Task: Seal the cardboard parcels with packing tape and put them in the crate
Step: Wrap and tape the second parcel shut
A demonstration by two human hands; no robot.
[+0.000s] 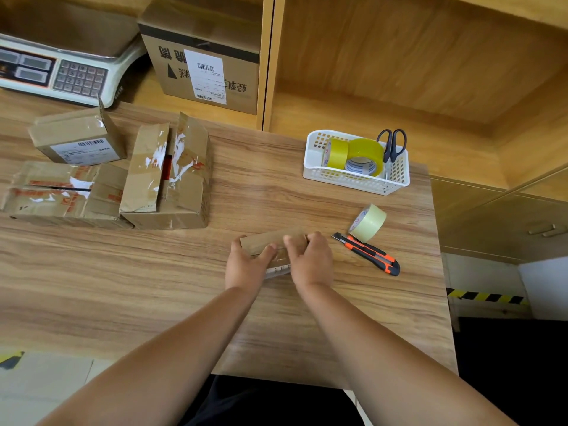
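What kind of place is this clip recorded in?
Likely a parcel packing station: a weighing scale, a labelled cardboard box on wooden shelving, and tape rolls in a white basket on the table.

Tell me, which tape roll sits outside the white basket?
The pale roll beside the knife; the two yellow rolls stand inside the basket.

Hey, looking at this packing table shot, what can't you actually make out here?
Head view, the only one:
- Small parcel: the left hand and right hand cover its near side, so its seal cannot be judged.
- Crate: not in view.
- Scale: cut off by the left edge, display unreadable.
- Label on the shelf box: print too small.
- Scissors: blades hidden inside the white basket.
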